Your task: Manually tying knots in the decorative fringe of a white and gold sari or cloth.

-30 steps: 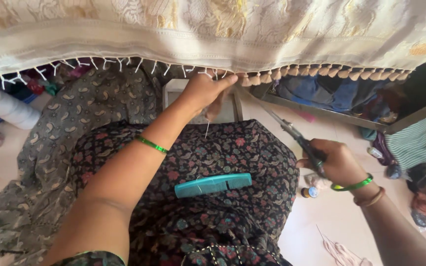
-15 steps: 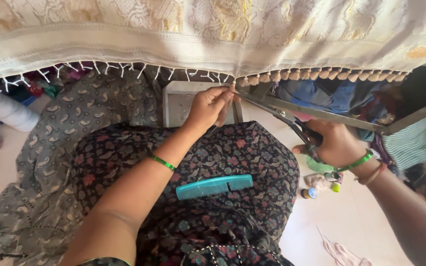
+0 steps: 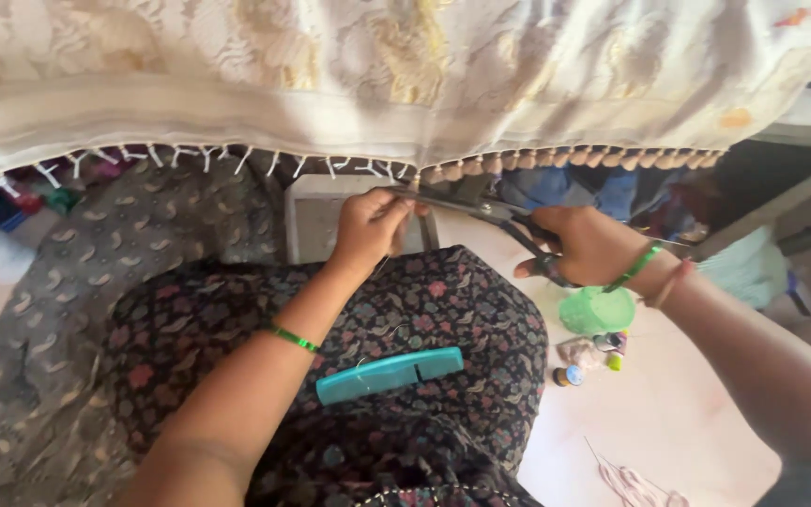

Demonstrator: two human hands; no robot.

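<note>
Since a moment ago, the scissors (image 3: 490, 208) have swung up to the fringe (image 3: 237, 160), blades level at the edge of the cream cloth (image 3: 405, 75). Right hand (image 3: 586, 246) grips their handles, fingers closed through them; left hand (image 3: 373, 225) pinches a tassel beside the blade tips. Teal comb (image 3: 390, 374) lies on the lap below.

Teal comb (image 3: 390, 374) lies across the lap on dark floral fabric (image 3: 237, 329). Grey patterned cloth (image 3: 96, 272) spreads to the left. Pale box (image 3: 316, 221) sits beyond the knees. On the floor (image 3: 687, 413), right side: green round thing (image 3: 598, 312), a few small thread spools (image 3: 570, 374) just beside it, pink thread scraps (image 3: 635, 483) nearer the bottom edge.
</note>
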